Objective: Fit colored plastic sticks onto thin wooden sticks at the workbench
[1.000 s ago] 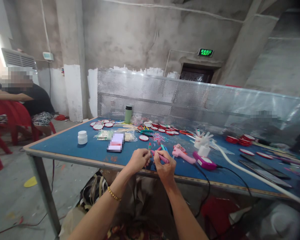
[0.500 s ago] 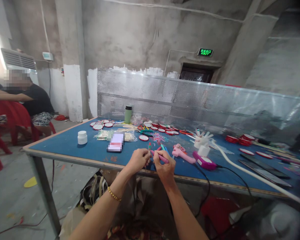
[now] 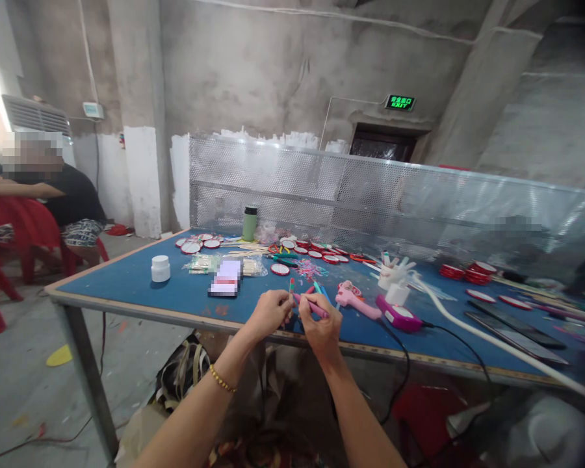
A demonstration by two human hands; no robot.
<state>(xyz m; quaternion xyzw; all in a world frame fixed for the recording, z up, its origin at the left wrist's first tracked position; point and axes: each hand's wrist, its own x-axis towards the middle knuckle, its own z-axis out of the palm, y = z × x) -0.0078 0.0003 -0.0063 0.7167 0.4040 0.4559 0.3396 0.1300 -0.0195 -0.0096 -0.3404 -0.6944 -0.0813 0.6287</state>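
Note:
Both my hands meet at the near edge of the blue table. My left hand is closed in a pinch on a small upright stick with a red tip. My right hand is closed around a pink marker whose tip points left at that stick. Just beyond my right hand lie a few coloured sticks and a pink glue gun. A magenta and white device with a black cord sits to its right.
A white jar, a green bottle, red-rimmed round discs, scissors and stick bundles lie further back. A perforated metal screen backs the table. A white hose crosses the right side. A seated person is at the left.

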